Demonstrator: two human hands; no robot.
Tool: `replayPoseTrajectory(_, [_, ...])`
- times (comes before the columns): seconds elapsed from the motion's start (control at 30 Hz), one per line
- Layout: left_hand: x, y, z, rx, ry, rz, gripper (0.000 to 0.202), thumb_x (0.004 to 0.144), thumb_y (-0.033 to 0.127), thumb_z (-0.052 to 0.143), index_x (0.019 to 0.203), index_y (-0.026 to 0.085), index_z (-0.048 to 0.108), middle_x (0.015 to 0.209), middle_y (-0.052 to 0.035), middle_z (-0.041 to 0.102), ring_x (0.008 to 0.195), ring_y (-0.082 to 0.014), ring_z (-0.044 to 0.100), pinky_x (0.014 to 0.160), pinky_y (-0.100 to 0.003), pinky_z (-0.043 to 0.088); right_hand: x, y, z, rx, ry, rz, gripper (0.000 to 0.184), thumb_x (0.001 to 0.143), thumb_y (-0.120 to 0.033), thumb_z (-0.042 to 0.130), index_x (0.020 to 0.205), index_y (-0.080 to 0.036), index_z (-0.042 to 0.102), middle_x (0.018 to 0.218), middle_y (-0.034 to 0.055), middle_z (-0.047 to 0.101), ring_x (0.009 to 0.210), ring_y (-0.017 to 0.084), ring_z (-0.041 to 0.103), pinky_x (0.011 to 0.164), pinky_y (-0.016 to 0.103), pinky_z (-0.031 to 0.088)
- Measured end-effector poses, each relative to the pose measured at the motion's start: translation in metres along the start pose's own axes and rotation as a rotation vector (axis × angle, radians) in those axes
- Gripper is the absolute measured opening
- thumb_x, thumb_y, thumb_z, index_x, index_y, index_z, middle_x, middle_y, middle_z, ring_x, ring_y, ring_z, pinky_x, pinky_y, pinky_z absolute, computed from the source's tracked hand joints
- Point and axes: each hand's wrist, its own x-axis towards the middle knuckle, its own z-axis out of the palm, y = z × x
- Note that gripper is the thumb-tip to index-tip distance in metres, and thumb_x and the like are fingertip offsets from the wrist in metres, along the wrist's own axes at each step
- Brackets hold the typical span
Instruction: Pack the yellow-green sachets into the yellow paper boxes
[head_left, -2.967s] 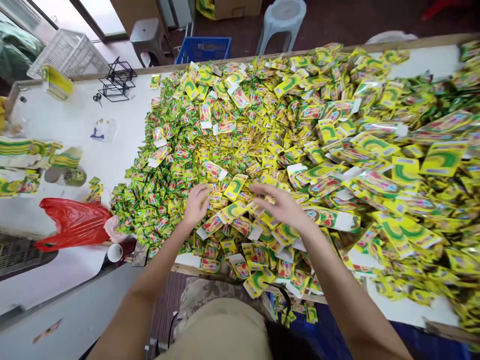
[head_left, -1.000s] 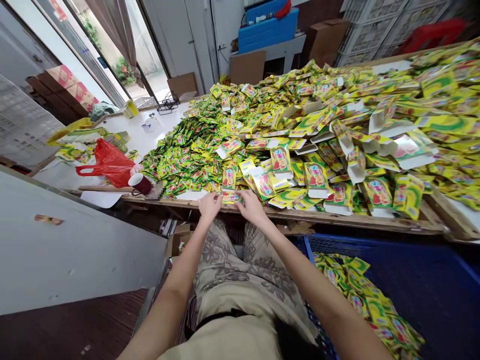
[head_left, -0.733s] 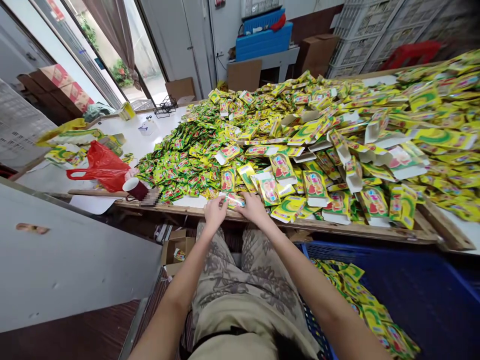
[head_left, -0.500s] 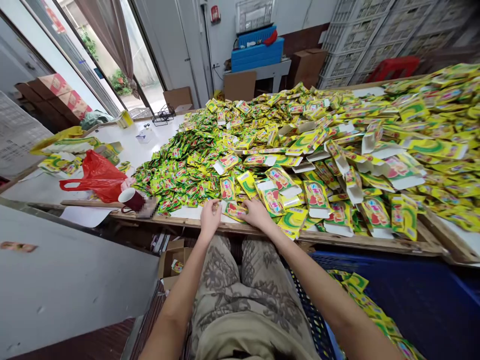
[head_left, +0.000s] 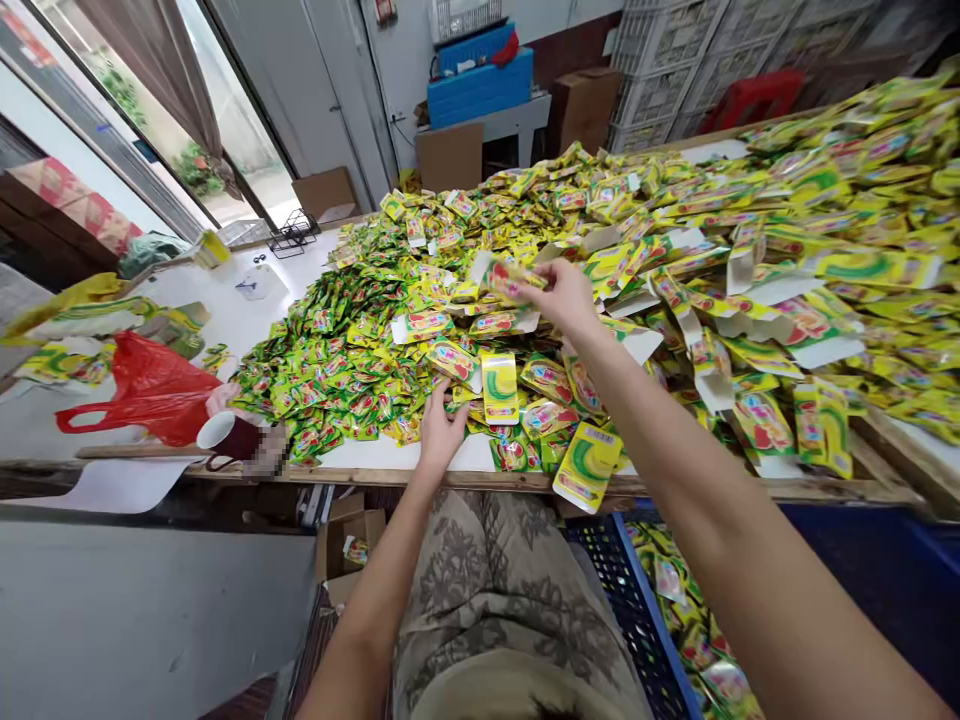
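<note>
My right hand (head_left: 568, 298) is raised over the pile and pinches a small yellow carton (head_left: 511, 278), which is blurred and shows a white flap at its left end. At the near edge of the pile, my left hand (head_left: 442, 430) has its thumb and fingers curled about small yellow-green packets (head_left: 454, 396); the fingertips are partly hidden. Close to its right stands a yellow carton (head_left: 499, 388) with a green curved print. Another carton (head_left: 589, 466) overhangs the table's front edge. Many loose green packets (head_left: 330, 370) are heaped to the left.
A dark red mug (head_left: 232, 438) and a red plastic bag (head_left: 157, 390) are at the left of the table. More open cartons (head_left: 757, 420) spread to the right. Below the table, a blue crate (head_left: 652, 620) holds packs, and a cardboard box (head_left: 345, 540) stands near my legs.
My hands were together over a carton at the table edge. The right has moved up and away over the pile and holds a carton; the left has moved slightly forward to the packets.
</note>
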Motion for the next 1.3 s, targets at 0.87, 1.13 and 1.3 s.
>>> replayPoseTrajectory(0.87, [-0.058,-0.020,-0.054,0.319,0.105,0.024,0.015,0.085,0.028,0.054,0.088,0.018,0.065,0.089,-0.0071,0.067,0.086,-0.0194,0.059,0.082,-0.032,0.046,-0.232,-0.036,-0.006,-0.619,-0.577,-0.103,0.039,0.085,-0.030,0.056,0.117,-0.009,0.053,0.089,0.0200,0.065,0.081,0.034,0.063,0.067,0.039,0.044])
replayPoseTrajectory(1.13, [-0.058,-0.027,-0.058,0.322,0.033,-0.016,0.016,0.085,0.029,0.055,0.091,0.018,0.065,0.091,-0.0069,0.067,0.086,-0.0193,0.060,0.081,-0.032,0.046,-0.225,-0.031,-0.014,-0.102,-0.461,-0.168,0.022,0.085,-0.022,0.053,0.105,-0.016,0.063,0.088,0.0097,0.063,0.080,0.022,0.059,0.070,0.032,0.045])
replayPoseTrajectory(1.3, [-0.052,-0.015,-0.041,0.247,-0.017,0.013,0.019,0.085,0.032,0.054,0.091,0.018,0.066,0.091,-0.0066,0.066,0.083,-0.0179,0.060,0.079,-0.030,0.047,-0.227,-0.026,-0.090,0.135,-0.617,-0.159,0.017,0.085,-0.033,0.056,0.090,-0.021,0.067,0.082,0.0061,0.065,0.077,0.020,0.059,0.070,0.030,0.046])
